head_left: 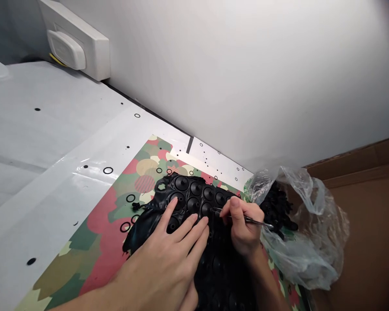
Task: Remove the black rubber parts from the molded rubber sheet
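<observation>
A black rubber sheet [192,205] moulded with rows of round cup shapes lies on the patterned board. Across its left part rests my left hand [173,250], fingers spread and pressing down on the cups. In a pinch like a pen grip, my right hand [244,222] holds a slim, pointed metal tool [256,221]. The tool's tip touches or nearly touches the sheet beside one cup, just right of my left fingertips. I cannot tell whether it is tweezers or a pick. My forearms and left hand cover part of the sheet's lower area.
A clear plastic bag [314,259] with black rubber scraps [277,209] stands on the right, beside a cardboard surface [369,233]. Loose black rings [108,170] and dots lie on the white sheeting [61,185] and the camouflage-patterned board [100,229]. A white wall [233,77] rises behind.
</observation>
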`<state>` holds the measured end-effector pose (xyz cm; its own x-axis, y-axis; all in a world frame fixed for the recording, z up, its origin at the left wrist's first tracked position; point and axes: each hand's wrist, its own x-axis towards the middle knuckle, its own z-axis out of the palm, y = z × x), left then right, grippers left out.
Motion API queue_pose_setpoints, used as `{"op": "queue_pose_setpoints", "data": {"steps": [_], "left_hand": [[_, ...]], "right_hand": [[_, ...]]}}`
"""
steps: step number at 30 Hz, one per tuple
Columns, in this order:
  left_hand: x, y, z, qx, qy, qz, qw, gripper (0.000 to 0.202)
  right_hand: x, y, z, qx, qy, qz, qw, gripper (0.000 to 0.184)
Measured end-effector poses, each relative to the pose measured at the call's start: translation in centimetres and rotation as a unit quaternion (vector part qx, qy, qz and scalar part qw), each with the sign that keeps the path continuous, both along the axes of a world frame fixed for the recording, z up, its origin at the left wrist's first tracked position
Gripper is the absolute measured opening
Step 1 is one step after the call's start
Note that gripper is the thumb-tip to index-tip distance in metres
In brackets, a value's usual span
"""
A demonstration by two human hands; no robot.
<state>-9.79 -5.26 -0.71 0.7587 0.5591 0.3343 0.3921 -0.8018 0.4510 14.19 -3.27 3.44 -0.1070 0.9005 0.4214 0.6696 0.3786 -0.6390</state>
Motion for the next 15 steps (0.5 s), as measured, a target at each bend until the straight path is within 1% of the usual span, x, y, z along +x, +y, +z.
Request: {"op": "queue_pose_setpoints", "data": {"steps": [2,4,11,15], "left_hand": [[-0.05,0.04,0.01,-0.005,0.005,-0.008,1.0,0.069],[-0.13,0.04,0.03,-0.006,0.008,-0.008,1.0,0.069],[0.02,0.08,0.17,0.006,0.007,0.002,1.0,0.073],[0.06,-0.07,0.3,0.014,0.004,0.005,1.0,0.072]], "right_hand": [[0.16,-0.24,-0.62,-0.001,0.032,-0.015,0.999,0.058],[0.18,-0.35,-0.89,-0.002,0.043,-0.016,0.999,0.058],[-0.12,-0.19,-0.56,-0.013,0.05,-0.019,0.998,0.061],[-0.07,-0.06,-0.75,-0.026,0.073,-0.018,0.997,0.06]]}}
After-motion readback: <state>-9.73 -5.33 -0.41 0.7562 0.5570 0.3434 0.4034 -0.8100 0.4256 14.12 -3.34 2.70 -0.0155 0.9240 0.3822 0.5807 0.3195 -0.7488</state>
